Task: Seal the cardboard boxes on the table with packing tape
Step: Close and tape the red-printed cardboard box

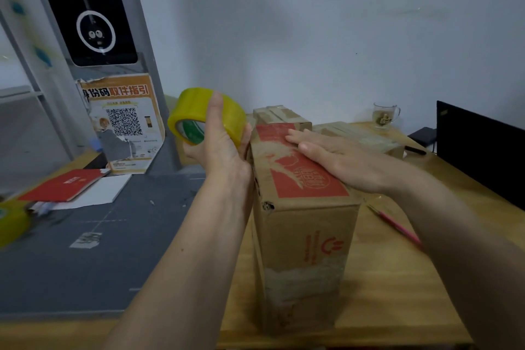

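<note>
Three cardboard boxes: nearest box (301, 207) under flat right hand (335, 159), two beyond its fingertips; one tape roll (206, 116) gripped in left hand (218, 145).

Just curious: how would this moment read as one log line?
left hand: holds tape roll | right hand: flat on cardboard box | stage: taping top

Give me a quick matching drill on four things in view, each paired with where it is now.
Things:
1. yellow tape roll
2. tall cardboard box
3. glass mug
4. red booklet

Places:
A. far back of the wooden table
B. on the grey mat, left
C. under the flat right hand
D. gripped in the left hand

Pairs: 1-D, 2-C, 3-A, 4-B
</note>
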